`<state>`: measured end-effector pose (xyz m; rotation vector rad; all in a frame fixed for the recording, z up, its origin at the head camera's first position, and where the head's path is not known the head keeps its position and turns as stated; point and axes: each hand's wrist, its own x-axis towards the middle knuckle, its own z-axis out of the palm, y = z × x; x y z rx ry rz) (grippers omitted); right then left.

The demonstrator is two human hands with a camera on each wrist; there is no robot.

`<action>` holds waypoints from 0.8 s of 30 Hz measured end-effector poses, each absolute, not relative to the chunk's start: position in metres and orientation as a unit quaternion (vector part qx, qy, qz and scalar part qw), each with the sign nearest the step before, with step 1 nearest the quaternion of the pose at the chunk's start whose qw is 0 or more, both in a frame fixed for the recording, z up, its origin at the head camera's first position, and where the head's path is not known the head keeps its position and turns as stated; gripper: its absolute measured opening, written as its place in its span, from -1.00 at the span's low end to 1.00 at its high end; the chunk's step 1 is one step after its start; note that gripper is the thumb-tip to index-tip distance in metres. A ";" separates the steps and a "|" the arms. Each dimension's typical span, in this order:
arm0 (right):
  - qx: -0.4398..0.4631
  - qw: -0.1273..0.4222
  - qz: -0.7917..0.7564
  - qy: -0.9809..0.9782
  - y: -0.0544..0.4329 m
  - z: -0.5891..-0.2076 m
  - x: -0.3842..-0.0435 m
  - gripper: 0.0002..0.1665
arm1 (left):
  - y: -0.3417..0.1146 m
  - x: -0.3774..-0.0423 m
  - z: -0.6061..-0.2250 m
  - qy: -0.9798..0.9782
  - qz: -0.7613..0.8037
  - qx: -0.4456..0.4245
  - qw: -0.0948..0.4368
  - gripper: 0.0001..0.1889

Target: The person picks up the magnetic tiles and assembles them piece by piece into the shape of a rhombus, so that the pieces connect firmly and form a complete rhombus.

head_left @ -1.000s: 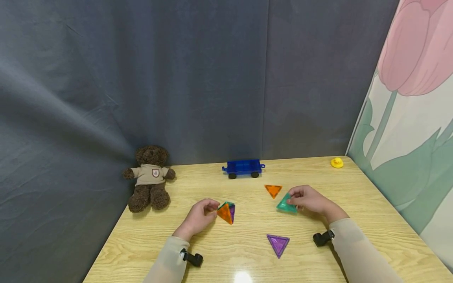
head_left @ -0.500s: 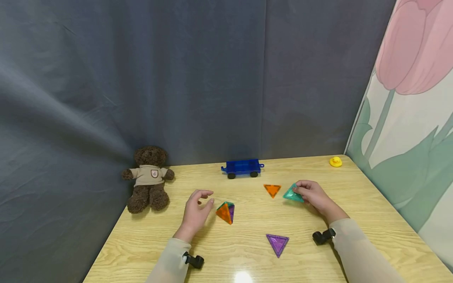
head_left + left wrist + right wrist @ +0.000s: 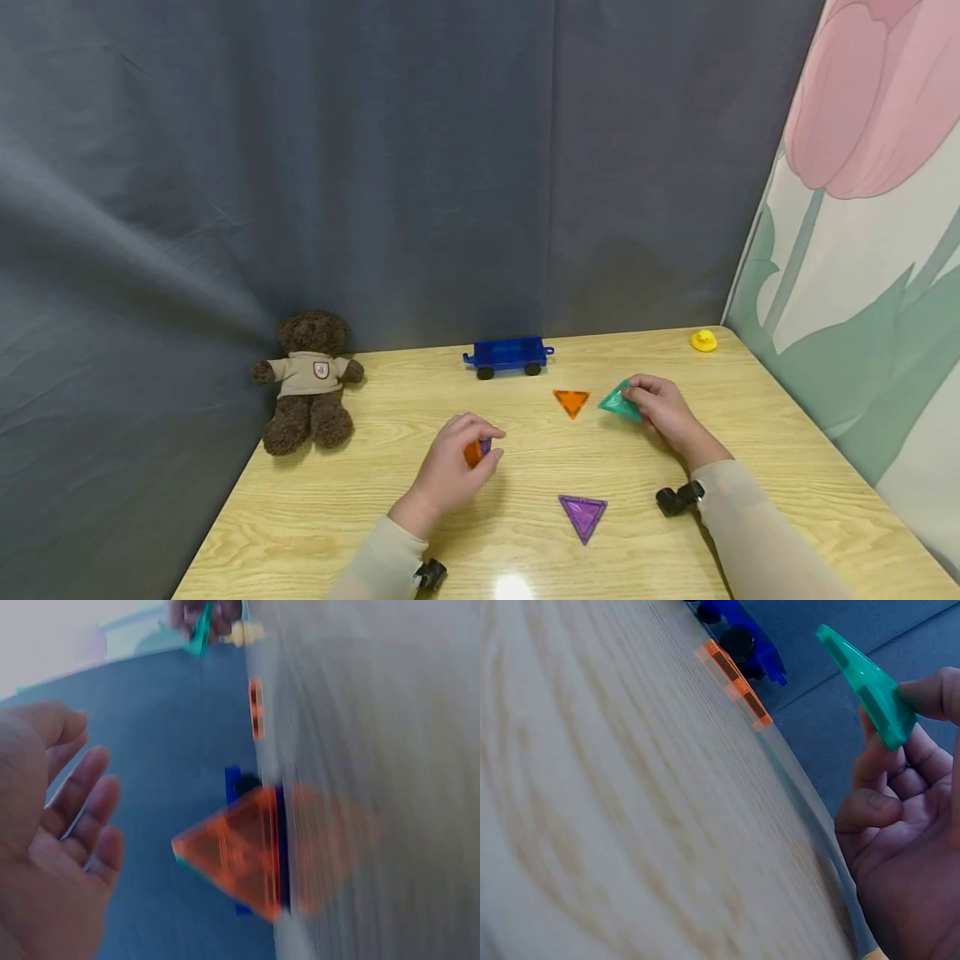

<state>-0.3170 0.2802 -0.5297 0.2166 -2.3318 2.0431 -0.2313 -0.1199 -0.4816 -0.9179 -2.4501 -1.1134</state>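
Observation:
My right hand (image 3: 666, 410) pinches a green triangular magnetic tile (image 3: 618, 401) between thumb and fingers, lifted off the table as the right wrist view shows. My left hand (image 3: 452, 468) hovers by a small pyramid (image 3: 244, 855) built of triangular tiles, with orange and purple faces showing and a green edge. In the left wrist view a gap separates its loosely bent fingers (image 3: 94, 796) from the pyramid, which stands on the table. From the head view that hand covers much of the pyramid. An orange triangle (image 3: 572, 402) and a purple triangle (image 3: 583, 517) lie flat on the table.
A blue wheeled wagon (image 3: 508, 355) stands at the table's (image 3: 300, 533) back edge. Back left sits a brown teddy bear (image 3: 311, 383); a yellow rubber duck (image 3: 703, 340) is at the back right corner. A dark curtain (image 3: 420, 183) hangs behind.
My left hand drew back from the pyramid, then moved right and over it. My right hand carried the green tile slightly up and to the right. The pyramid stays about where it was.

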 end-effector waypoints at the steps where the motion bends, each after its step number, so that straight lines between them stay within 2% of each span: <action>1: 0.063 0.022 0.660 -0.749 0.280 -0.529 -0.317 -0.73 | -0.116 -0.228 -0.481 -0.853 -0.379 -0.334 0.134 -0.76; 7: 0.029 0.061 0.653 -0.755 0.280 -0.526 -0.315 -0.73 | -0.094 -0.215 -0.482 -0.856 -0.347 -0.382 0.043 -0.72; 13: 0.018 0.107 0.638 -0.762 0.282 -0.527 -0.317 -0.72 | -0.080 -0.212 -0.486 -0.851 -0.339 -0.400 -0.021 -0.70; 17: 0.008 0.133 0.639 -0.758 0.283 -0.529 -0.318 -0.72 | -0.073 -0.212 -0.489 -0.848 -0.319 -0.420 -0.052 -0.68; 24: -0.017 0.151 0.642 -0.752 0.284 -0.530 -0.320 -0.67 | -0.058 -0.211 -0.492 -0.841 -0.264 -0.467 -0.069 -0.64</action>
